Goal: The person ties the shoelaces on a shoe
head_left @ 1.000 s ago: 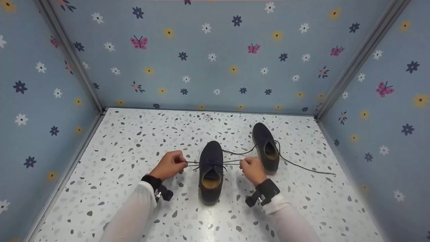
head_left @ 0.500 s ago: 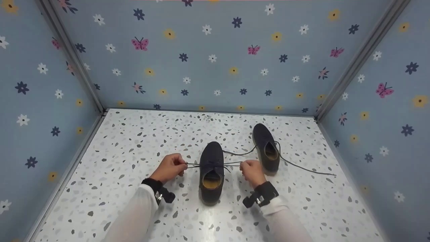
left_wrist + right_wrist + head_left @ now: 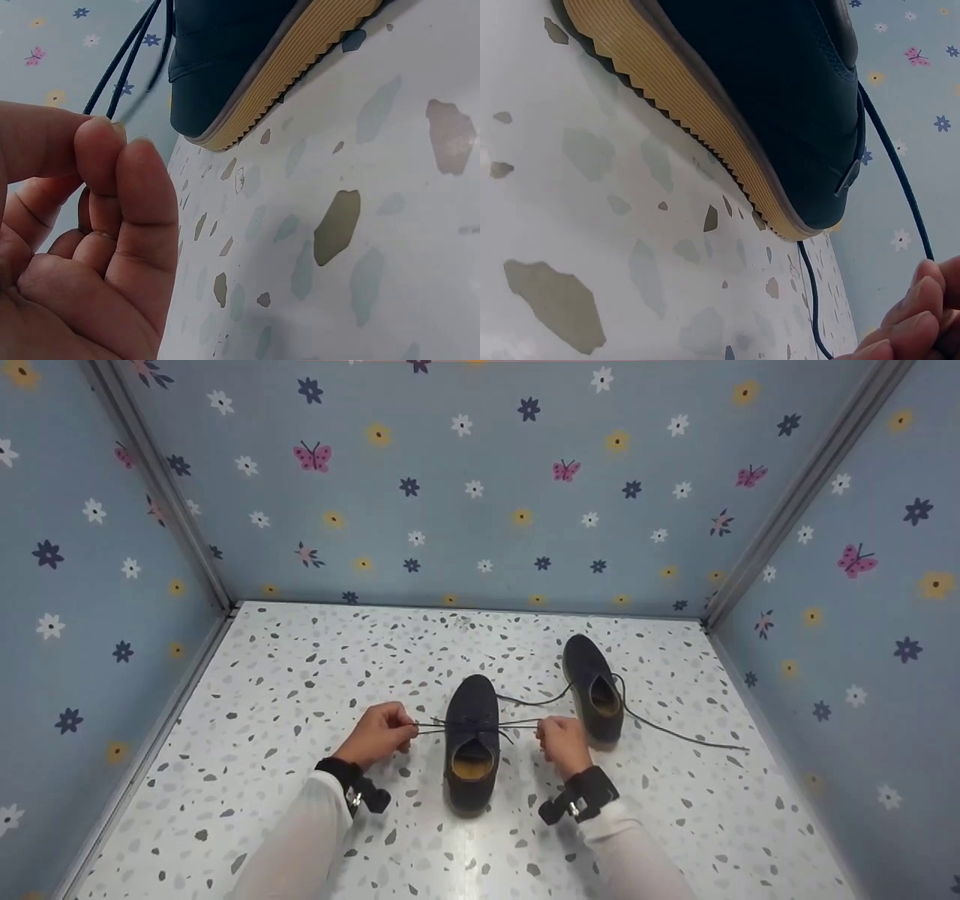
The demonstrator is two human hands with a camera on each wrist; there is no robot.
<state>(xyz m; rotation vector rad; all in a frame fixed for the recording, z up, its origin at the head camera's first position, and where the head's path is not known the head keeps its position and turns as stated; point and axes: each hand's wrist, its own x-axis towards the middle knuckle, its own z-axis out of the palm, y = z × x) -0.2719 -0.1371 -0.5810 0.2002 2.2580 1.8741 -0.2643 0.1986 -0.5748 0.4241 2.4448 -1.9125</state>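
A dark navy shoe (image 3: 472,697) with a ribbed tan sole (image 3: 667,82) stands upright between the two hands, toe pointing away. Its shoelace (image 3: 517,724) runs taut across the top, doubled on each side, with short loose ends beside the knot. On the left, my left hand (image 3: 377,735) pinches a doubled strand between thumb and forefinger; the left wrist view shows that lace (image 3: 127,64) rising from the fingertips. Opposite it, my right hand (image 3: 564,744) pinches the other doubled strand, its fingertips (image 3: 919,300) only partly visible in the right wrist view.
A second dark shoe (image 3: 587,664) stands behind the right hand, tilted, with its long laces (image 3: 675,733) untied and spread over the speckled white surface (image 3: 337,840). Blue flower-patterned panels (image 3: 480,510) enclose the back and both sides.
The lace's short end on the left now points farther forward, and the right one sticks out a little more. Both hands keep their pinch and have hardly moved.
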